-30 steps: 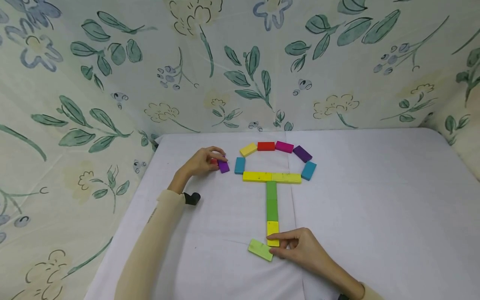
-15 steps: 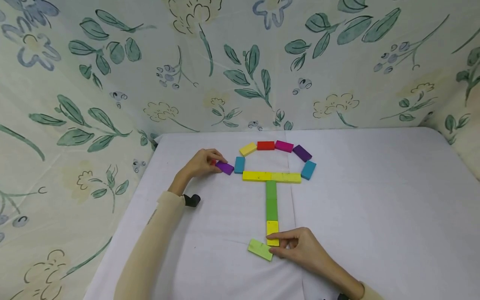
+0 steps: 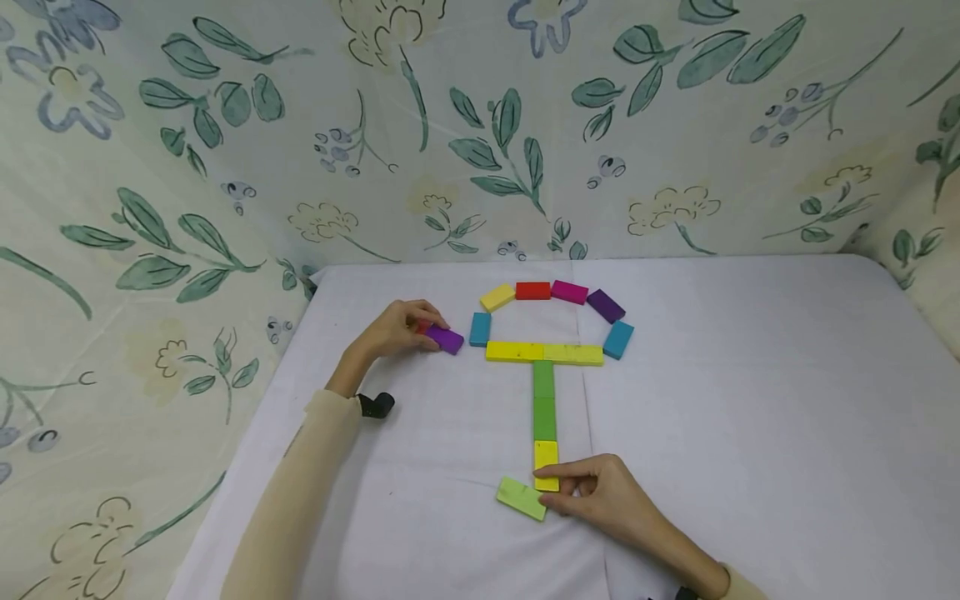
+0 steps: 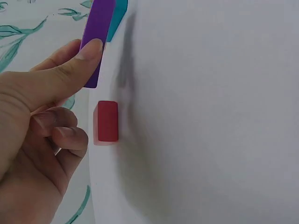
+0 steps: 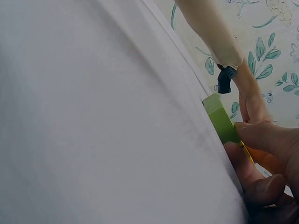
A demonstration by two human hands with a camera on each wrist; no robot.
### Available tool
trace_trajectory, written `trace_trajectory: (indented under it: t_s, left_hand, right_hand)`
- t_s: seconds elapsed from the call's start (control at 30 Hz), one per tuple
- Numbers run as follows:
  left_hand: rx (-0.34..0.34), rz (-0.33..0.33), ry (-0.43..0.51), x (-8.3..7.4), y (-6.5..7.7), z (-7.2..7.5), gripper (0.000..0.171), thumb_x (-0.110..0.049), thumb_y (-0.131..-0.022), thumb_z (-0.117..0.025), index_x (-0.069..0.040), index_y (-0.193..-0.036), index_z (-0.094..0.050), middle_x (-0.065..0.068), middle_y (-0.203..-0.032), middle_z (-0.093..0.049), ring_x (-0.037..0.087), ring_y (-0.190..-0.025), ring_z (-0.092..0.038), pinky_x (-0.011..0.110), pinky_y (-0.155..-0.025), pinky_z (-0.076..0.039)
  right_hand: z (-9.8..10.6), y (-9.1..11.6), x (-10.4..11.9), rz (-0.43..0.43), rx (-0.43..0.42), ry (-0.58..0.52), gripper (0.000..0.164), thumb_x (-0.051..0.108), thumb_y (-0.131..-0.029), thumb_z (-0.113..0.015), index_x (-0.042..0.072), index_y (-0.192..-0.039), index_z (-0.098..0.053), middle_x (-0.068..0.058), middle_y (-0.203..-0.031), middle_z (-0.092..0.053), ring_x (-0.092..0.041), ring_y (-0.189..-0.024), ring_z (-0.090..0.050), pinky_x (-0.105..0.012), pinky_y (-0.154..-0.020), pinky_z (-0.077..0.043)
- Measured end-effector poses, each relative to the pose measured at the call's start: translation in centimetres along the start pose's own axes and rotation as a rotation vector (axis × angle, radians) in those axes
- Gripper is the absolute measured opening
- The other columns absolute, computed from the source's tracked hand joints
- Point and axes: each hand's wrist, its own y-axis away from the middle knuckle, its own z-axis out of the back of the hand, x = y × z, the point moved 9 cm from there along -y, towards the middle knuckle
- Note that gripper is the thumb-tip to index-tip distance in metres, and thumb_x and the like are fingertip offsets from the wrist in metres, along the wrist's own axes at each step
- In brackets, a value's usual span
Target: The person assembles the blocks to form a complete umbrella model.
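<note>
My left hand [image 3: 397, 329] pinches a purple wooden block [image 3: 446, 339] between thumb and fingers, left of the arch. In the left wrist view the thumb lies flat along the purple block's face, and a small red block [image 4: 108, 121] rests on the cloth below it, beside the curled fingers. My right hand [image 3: 607, 497] is at the foot of the stem, its thumb and fingertip at the right end of a slanted light green block [image 3: 521, 498]. The index finger lies across the lower yellow block [image 3: 546, 458]. The right wrist view shows the fingertips around the green block's near end.
Green blocks [image 3: 543, 400] form the stem under a crossbar of two long yellow blocks [image 3: 514, 352]. Above it curves an arch with a left blue block [image 3: 480, 330], a red block [image 3: 532, 291], a dark purple block [image 3: 606, 306] and others. White cloth [image 3: 750, 417] covers the table.
The purple block has turned from steep to slanting, swung right towards the left blue block, then drawn slightly back left with my left hand. My right hand stays still.
</note>
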Motion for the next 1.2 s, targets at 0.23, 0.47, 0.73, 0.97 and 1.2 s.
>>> trace_trajectory:
  t_s: [0.23,0.47,0.73,0.97,1.2]
  left_hand:
    - [0.071,-0.092,0.062,-2.7,3.0,-1.8,0.024,-0.007,-0.084,-0.085,-0.016,-0.106,-0.083,0.004,-0.117,-0.071,0.028,-0.092,-0.054,0.022,-0.075,-0.04]
    - [0.252,-0.18,0.075,-5.0,6.9,-7.0,0.025,-0.01,-0.085,-0.085,-0.02,-0.108,-0.082,0.002,-0.116,-0.069,0.012,-0.068,-0.042,0.019,-0.064,-0.035]
    - [0.349,-0.202,0.141,-6.5,9.4,-10.6,0.026,-0.007,-0.084,-0.085,-0.018,-0.107,-0.083,0.001,-0.113,-0.069,0.011,-0.073,-0.045,0.017,-0.064,-0.035]
    - [0.414,-0.183,0.17,-6.5,9.9,-12.0,0.029,-0.006,-0.083,-0.085,-0.022,-0.107,-0.083,-0.005,-0.111,-0.069,0.011,-0.088,-0.052,0.016,-0.068,-0.036]
    - [0.457,-0.207,0.154,-7.3,10.4,-12.6,0.028,-0.007,-0.084,-0.085,-0.02,-0.108,-0.083,-0.006,-0.112,-0.07,0.009,-0.094,-0.055,0.015,-0.069,-0.037]
  right_hand:
    - [0.1,0.0,0.1,0.008,-0.002,0.015,0.028,0.033,-0.083,-0.087,0.02,-0.108,-0.083,0.005,-0.074,-0.069,0.001,-0.052,-0.047,-0.017,-0.046,-0.038]
    - [0.2,0.1,0.0,0.007,-0.009,0.027,0.028,0.033,-0.083,-0.088,0.021,-0.108,-0.083,0.005,-0.073,-0.069,0.001,-0.051,-0.047,-0.017,-0.046,-0.037]
    - [0.1,0.0,0.0,0.013,-0.012,0.03,0.028,0.032,-0.083,-0.088,0.021,-0.108,-0.083,0.005,-0.073,-0.069,0.001,-0.052,-0.048,-0.017,-0.046,-0.038]
    - [0.0,0.0,0.0,0.016,-0.015,0.038,0.028,0.033,-0.083,-0.088,0.02,-0.107,-0.083,0.006,-0.073,-0.069,0.001,-0.053,-0.049,-0.018,-0.046,-0.039]
    - [0.1,0.0,0.1,0.019,-0.02,0.046,0.028,0.034,-0.083,-0.087,0.021,-0.108,-0.083,0.007,-0.073,-0.069,0.0,-0.053,-0.049,-0.018,-0.046,-0.039]
